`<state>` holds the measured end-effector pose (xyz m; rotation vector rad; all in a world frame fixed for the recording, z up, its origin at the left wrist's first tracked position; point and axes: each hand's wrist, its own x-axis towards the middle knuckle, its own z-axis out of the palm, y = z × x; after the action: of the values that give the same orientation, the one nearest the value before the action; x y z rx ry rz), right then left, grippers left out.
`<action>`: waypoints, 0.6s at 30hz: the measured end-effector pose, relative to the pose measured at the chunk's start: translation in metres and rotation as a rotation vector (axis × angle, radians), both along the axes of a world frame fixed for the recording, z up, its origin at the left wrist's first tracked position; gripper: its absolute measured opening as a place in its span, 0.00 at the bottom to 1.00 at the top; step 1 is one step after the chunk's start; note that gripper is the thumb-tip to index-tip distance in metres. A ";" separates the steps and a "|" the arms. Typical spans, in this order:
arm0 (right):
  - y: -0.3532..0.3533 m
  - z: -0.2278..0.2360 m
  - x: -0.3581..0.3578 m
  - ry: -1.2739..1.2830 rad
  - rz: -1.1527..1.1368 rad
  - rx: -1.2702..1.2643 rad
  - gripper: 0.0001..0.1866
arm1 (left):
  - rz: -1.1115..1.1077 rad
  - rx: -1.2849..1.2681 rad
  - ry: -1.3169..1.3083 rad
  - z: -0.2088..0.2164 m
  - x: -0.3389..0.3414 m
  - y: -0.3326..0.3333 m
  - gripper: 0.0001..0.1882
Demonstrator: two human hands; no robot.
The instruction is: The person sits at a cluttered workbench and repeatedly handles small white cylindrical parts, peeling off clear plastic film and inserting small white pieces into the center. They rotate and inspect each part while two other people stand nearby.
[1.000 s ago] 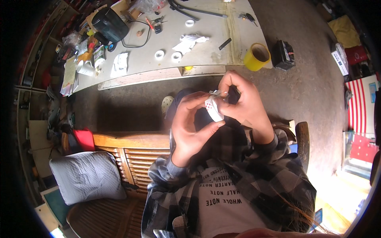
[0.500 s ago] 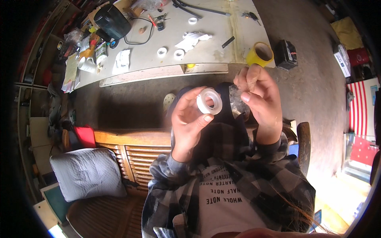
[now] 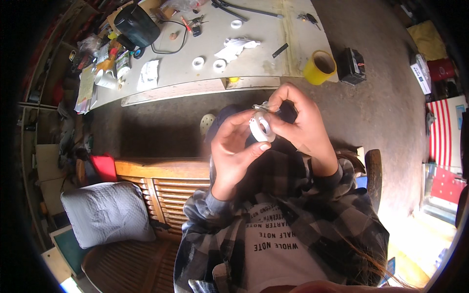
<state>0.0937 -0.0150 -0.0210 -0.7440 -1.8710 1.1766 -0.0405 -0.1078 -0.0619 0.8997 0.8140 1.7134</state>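
Observation:
My left hand (image 3: 230, 144) grips a white ring-shaped roll (image 3: 254, 130), which looks like a tape roll, between its thumb and fingers above my lap. Fingers curled, my right hand (image 3: 304, 121) meets the roll's upper right side. A thin, crumpled whitish-clear film (image 3: 262, 106) shows at its fingertips, by the roll's top edge. Whether the film is joined to the roll is too small to tell. On the table beyond lie similar white rings, one at left (image 3: 198, 62), another beside it (image 3: 219, 65) and a third farther back (image 3: 236, 24).
A wide yellow tape roll (image 3: 315, 74) stands at the right corner of the table (image 3: 185, 90). Crumpled white paper or cloth (image 3: 237, 48), a black appliance (image 3: 138, 27) with a cord, and keys (image 3: 197, 30) lie there too. Beneath me is a slatted wooden bench (image 3: 171, 195) with a grey cushion (image 3: 107, 215).
My right hand has moved left and inward, from holding clear film apart from the roll to touching the roll's top. The roll has turned slightly in my left hand.

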 end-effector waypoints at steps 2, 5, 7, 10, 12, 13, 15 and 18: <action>-0.002 -0.001 -0.001 0.001 -0.006 -0.049 0.11 | 0.064 0.041 0.074 -0.003 0.003 0.001 0.31; -0.004 -0.014 -0.003 0.053 -0.030 -0.067 0.11 | 0.139 0.086 0.180 -0.006 0.007 0.001 0.31; -0.004 -0.022 -0.003 0.190 0.023 -0.131 0.11 | 0.135 0.123 0.169 -0.005 0.008 0.001 0.32; -0.005 -0.019 0.001 0.529 0.132 -0.287 0.11 | 0.074 0.138 0.033 0.001 0.007 0.004 0.33; -0.003 -0.016 0.007 0.809 0.168 -0.434 0.13 | 0.052 0.071 -0.055 0.004 0.004 0.007 0.34; 0.003 -0.018 0.008 0.882 0.201 -0.427 0.13 | 0.042 0.069 -0.080 0.004 0.004 0.007 0.34; 0.004 -0.013 0.012 0.887 0.193 -0.461 0.11 | 0.021 0.065 -0.130 0.006 0.003 0.009 0.34; 0.001 -0.008 0.009 0.872 0.154 -0.510 0.10 | 0.027 0.072 -0.124 0.005 0.005 0.009 0.33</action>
<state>0.1025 -0.0143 -0.0292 -0.2464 -0.9186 1.7450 -0.0358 -0.0989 -0.0573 0.8248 0.6881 1.8130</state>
